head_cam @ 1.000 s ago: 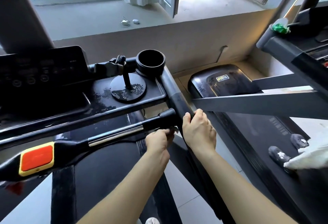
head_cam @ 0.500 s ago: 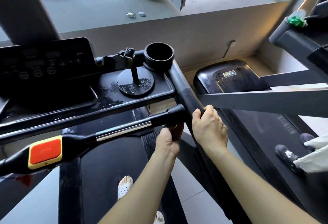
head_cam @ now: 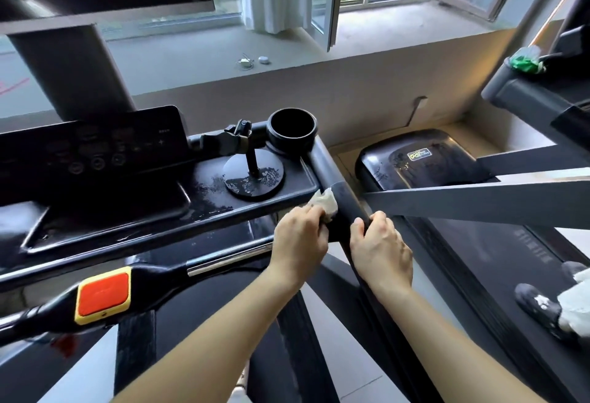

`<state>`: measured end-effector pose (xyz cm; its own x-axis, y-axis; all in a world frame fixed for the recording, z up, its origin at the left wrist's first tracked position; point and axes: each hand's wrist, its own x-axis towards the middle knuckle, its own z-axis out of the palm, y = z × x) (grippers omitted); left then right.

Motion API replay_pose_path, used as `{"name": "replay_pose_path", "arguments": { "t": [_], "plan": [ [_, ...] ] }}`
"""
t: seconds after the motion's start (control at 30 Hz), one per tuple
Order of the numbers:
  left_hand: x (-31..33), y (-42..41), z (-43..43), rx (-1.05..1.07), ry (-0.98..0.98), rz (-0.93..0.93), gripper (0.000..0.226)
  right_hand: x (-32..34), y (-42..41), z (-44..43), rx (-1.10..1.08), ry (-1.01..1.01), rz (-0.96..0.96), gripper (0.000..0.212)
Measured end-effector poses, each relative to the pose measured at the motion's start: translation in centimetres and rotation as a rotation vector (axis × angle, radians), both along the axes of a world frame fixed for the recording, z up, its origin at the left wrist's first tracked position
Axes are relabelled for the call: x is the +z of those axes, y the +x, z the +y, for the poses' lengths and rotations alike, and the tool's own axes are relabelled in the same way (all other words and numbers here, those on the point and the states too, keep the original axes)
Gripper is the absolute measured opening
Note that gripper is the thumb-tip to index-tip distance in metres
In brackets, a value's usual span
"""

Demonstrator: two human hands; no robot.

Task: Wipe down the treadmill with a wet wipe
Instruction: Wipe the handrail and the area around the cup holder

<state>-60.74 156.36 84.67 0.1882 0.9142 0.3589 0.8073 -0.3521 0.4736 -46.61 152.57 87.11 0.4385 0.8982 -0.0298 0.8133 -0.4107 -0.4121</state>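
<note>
Nearest me, my right hand (head_cam: 381,252) is curled round the side rail (head_cam: 340,193), thumb on the inner side and fingers over the top. I take that grip to be steadying me while the other hand scrubs. My left hand (head_cam: 300,236) sits just beside it on the rail's inner side, fingers bunched tight on the wet wipe (head_cam: 326,206). The crumpled white wad pokes up past my knuckles and presses where the rail meets the corner of the console tray (head_cam: 127,220). The wad has no clear long axis; the rail's runs from me up and left to the cup holder (head_cam: 292,131). Wet streaks around the stand's round base (head_cam: 253,180) suggest the tray is already wiped.
</note>
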Motion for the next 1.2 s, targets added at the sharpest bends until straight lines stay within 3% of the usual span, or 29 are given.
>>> {"name": "replay_pose_path", "arguments": {
  "t": [0.1, 0.27, 0.37, 0.43, 0.53, 0.63, 0.7, 0.77, 0.9, 1.1, 1.2],
  "plan": [
    [0.8, 1.1, 1.7, 0.055, -0.171, 0.038, 0.019, 0.1, -0.1, 0.2, 0.005, 0.004, -0.005, 0.036],
    [1.7, 1.0, 6.7, 0.078, -0.772, -0.041, 0.037, 0.0, -0.3, 0.3, 0.000, -0.001, -0.026, 0.036],
    [2.1, 0.7, 7.6, 0.006, -0.893, -0.046, 0.040, 0.1, -0.2, 0.2, -0.008, 0.003, -0.029, 0.035],
    [2.2, 0.7, 6.5, -0.005, -0.812, 0.065, 0.040, 0.1, -0.3, 0.1, -0.005, -0.002, -0.030, 0.035],
    [1.5, -0.1, 3.9, 0.069, -0.483, 0.150, 0.040, 0.1, -0.3, -0.1, 0.000, -0.007, -0.024, 0.034],
    [1.6, -1.0, 2.9, 0.019, -0.184, 0.137, 0.027, 0.2, -0.3, -0.1, 0.000, -0.011, -0.011, 0.035],
    [2.5, -0.6, 3.6, -0.053, -0.084, 0.019, 0.017, 0.4, -0.3, 0.0, -0.002, -0.021, -0.005, 0.037],
    [3.2, 0.6, 4.5, -0.041, -0.133, -0.161, 0.010, 0.4, -0.3, -0.1, -0.003, -0.029, -0.001, 0.038],
    [3.3, 2.0, 7.6, 0.188, -0.368, -0.515, 0.005, 0.3, -0.3, -0.3, 0.001, -0.032, -0.020, 0.035],
    [3.2, 2.5, 12.5, 0.255, -0.197, -0.445, 0.010, 0.2, -0.3, 0.0, -0.004, -0.026, -0.041, 0.036],
    [3.3, 1.6, 15.1, 0.369, -0.208, -0.562, 0.007, 0.1, -0.3, 0.0, -0.006, -0.021, -0.037, 0.038]
  ]
}}
